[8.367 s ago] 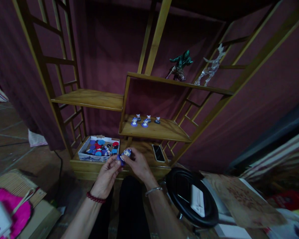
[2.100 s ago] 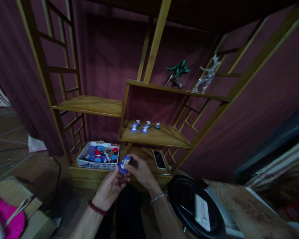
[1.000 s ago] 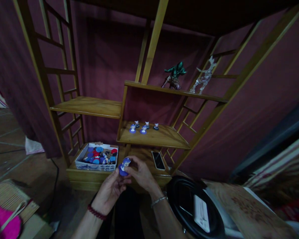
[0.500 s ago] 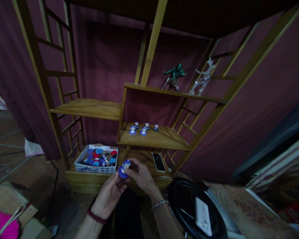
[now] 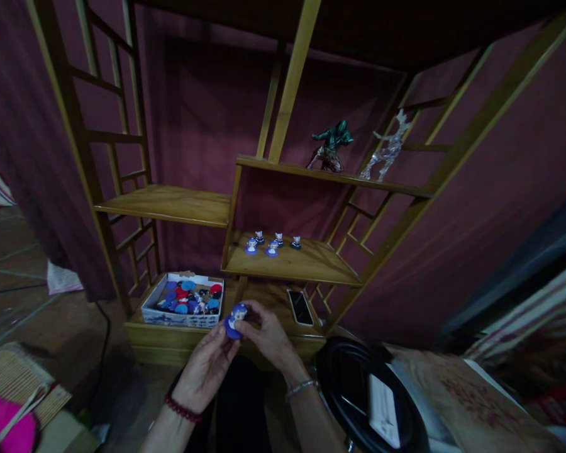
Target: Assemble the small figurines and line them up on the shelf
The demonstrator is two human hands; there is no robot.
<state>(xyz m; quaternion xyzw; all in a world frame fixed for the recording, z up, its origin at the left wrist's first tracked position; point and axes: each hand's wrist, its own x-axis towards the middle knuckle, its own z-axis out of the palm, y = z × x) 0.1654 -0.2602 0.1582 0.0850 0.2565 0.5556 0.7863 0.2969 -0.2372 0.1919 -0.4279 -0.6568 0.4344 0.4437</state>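
A small purple-and-white figurine [image 5: 236, 319] on a round purple base is tilted between my two hands, in front of the lowest shelf. My left hand [image 5: 210, 360] pinches the edge of its base with thumb and fingers. From the other side my right hand [image 5: 266, 333] grips the figurine's body, thumb in front. Behind and above, two similar purple figurines [image 5: 251, 246] stand at the front of the middle shelf [image 5: 302, 263], with several small dark-based figurines [image 5: 278, 240] behind them. An open box [image 5: 182, 319] of loose purple, red, blue and black pieces lies left of my hands.
A phone [image 5: 300, 307] lies on the lowest shelf at right. Higher up stand a green figure [image 5: 332, 146] and a clear deer figure [image 5: 387, 148]. A black round stool [image 5: 405, 384] with a white packet is at lower right. Wooden posts frame the shelves.
Both hands keep hold of the figurine in nearly the same place. The fingers of my left hand have curled slightly closer under the base.
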